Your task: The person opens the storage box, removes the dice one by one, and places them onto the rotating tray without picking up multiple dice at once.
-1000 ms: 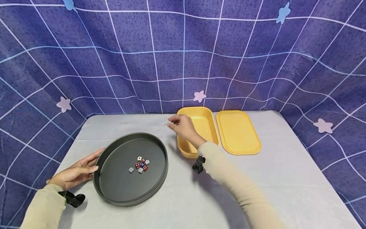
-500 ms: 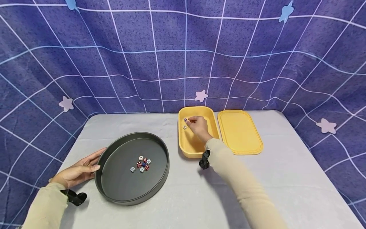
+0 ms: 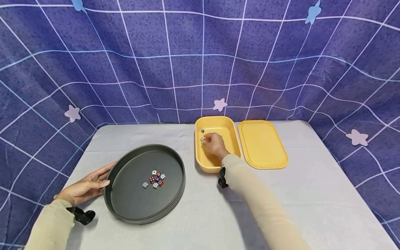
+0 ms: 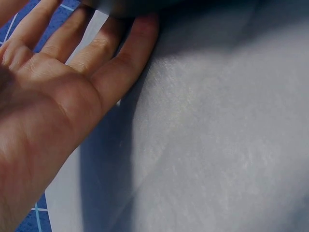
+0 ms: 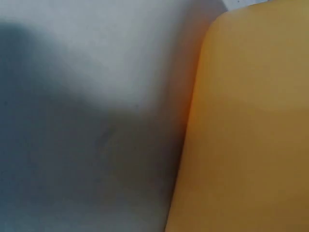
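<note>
My left hand (image 3: 84,187) holds the side of a round dark grey pan (image 3: 125,205), its thumb at the rim and its fingers along the outer wall. In the left wrist view the fingers (image 4: 99,50) reach up to the pan's dark edge. Several red, white and blue dice (image 3: 152,180) lie together inside the pan. My right hand (image 3: 215,144) is inside a yellow box (image 3: 235,146), thumb and forefinger right at a white die (image 3: 202,139); I cannot tell whether they pinch it. A dark blue die (image 3: 202,131) lies just beyond it.
A flat yellow lid (image 3: 263,144) lies right of the box. Everything stands on a table with a pale cloth (image 3: 200,215). A blue curtain with a grid pattern (image 3: 187,69) hangs along the back and sides. In the right wrist view, the yellow box wall (image 5: 246,121) fills the right side.
My right hand has moved from beyond the box's left edge into the box, to the blue die and then nearer me to the white die. The left hand and the pan have stayed in place.
</note>
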The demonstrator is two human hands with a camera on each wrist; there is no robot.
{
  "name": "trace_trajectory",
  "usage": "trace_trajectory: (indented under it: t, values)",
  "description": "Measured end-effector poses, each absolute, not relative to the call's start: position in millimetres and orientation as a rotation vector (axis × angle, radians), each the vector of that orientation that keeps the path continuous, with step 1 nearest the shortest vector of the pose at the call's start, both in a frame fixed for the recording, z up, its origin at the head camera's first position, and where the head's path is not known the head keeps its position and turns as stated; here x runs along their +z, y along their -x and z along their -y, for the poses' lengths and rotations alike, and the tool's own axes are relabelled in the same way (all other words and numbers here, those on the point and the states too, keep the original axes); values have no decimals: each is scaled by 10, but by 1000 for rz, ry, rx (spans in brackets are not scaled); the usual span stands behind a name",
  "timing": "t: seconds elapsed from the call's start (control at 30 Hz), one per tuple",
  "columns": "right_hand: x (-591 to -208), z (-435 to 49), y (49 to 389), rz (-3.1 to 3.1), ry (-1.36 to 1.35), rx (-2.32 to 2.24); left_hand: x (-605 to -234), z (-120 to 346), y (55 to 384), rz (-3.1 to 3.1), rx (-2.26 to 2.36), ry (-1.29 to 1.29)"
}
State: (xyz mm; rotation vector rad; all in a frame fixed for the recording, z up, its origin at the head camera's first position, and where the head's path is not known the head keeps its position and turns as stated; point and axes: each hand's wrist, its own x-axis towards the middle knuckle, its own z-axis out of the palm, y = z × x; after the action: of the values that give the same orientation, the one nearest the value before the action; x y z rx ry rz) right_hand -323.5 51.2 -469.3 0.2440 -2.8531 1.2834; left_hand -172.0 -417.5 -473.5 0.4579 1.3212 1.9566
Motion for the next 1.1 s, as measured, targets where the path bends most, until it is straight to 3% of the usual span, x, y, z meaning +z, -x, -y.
trace_trajectory:
  t: [0.23, 1.1]
  values:
    - [-4721, -508, 3248, 2886, -522, 1074, -4730, 4171, 1719, -1297, 1966, -470]
    - [-4723, -498, 3212, 2915, -345, 1113, -4738, 4174, 1711, -1297, 1965, -460]
